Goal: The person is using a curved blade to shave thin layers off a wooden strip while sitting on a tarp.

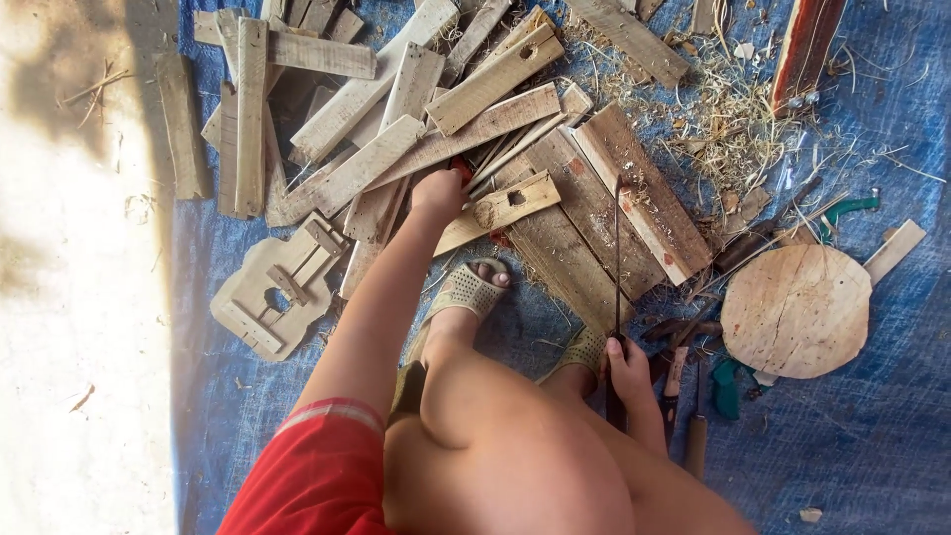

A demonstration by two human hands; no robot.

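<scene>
Two bare hands, nearest first: right hand [629, 369], just left of the round wooden disc [797, 310], fingers closed tight around the handle of a thin dark blade [617, 258] held upright and edge-on. Sandalled feet [466, 292] further left of the disc, toes bare, close to that blade; probably the main risk, a slip or a jerk in knotty wood sending the edge toward toes or shin. Loose hand tools [684, 376] touching the disc's lower left rim, easy to kick or kneel on. Blue tarp [842, 446] below the disc, woven, creased, likely slick under a shifting sandal. Left hand [438, 190], well left of the disc and beyond the feet, resting on the plank pile [446, 129]; fingers curled under, so cannot tell whether gripping or only pressing. Planks grey, weathered, rough-sawn, some bored with holes, stacked loosely crosswise; likely to slide or tip under weight, splinters a fair bet for bare skin. Flat guitar-shaped cutout [277, 287] far left of the disc, pale, slotted. Disc itself tan, fibrous, uneven at the edge. Curly straw-coloured shavings [728, 129] above the disc, dry, light.
</scene>
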